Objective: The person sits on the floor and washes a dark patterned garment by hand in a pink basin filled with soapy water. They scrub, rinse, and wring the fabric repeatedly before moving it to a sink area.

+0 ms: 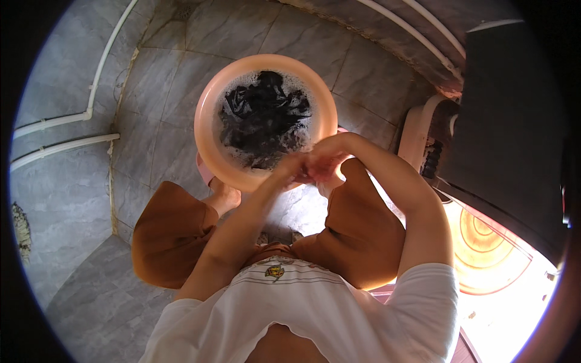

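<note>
An orange-pink plastic basin stands on the tiled floor before me. In it, wet dark cloth lies bunched in foamy water, part of it above the surface. My left hand and my right hand are close together over the basin's near right rim, apparently touching. Both are motion-blurred, and their fingers overlap, so whether anything is between them is unclear. Neither hand is on the dark cloth.
My knees, in brown trousers, flank the near side of the basin. White pipes run along the left wall. At right are a large dark panel, a pale object with a dark ribbed part, and a round orange thing in bright light.
</note>
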The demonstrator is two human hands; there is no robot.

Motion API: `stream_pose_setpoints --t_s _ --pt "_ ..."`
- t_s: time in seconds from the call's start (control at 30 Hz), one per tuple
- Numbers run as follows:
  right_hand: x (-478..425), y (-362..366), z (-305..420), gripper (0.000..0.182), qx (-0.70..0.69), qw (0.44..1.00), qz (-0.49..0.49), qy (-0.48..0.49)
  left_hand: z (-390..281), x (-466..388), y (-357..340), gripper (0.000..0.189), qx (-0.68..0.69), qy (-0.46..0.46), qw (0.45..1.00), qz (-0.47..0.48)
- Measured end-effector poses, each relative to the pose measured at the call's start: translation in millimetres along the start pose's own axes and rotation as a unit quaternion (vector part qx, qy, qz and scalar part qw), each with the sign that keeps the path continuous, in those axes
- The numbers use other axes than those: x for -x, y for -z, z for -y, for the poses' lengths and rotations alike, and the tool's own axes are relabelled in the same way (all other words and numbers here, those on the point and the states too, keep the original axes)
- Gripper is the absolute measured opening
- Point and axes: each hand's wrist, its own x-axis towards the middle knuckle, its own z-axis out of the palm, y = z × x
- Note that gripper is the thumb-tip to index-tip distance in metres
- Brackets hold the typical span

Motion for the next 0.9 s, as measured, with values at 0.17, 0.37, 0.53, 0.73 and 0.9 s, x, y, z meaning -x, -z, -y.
stream_pose_setpoints --t_s 0.17,0.37,0.53,0.73,0.9 --pt "38.9 8.1 -80.3 0.034 0.115 0.966 -0.226 0.041 46.0 7.3 -62.2 0.026 0.02 -0.064 0.994 0.085" --pt "62.9 6.2 -135.9 0.033 -0.105 0.911 -0.349 0.191 53.2 6.3 -51.4 0.023 -0.083 -0.098 0.991 0.02" --pt "117.6 12.1 -116.5 0.031 -0.031 0.822 -0.527 0.212 12.9 28.4 -5.5 0.019 -0.06 -0.173 0.979 -0.085" --pt "138.8 -36.2 -24.2 0.028 0.074 0.801 -0.544 0.238 -34.8 41.6 59.6 0.018 -0.082 -0.189 0.947 -0.246" --pt "45.2 -24.3 60.3 0.011 0.093 0.921 -0.33 0.183 -34.6 15.4 101.3 0.014 -0.143 -0.128 0.952 -0.24"
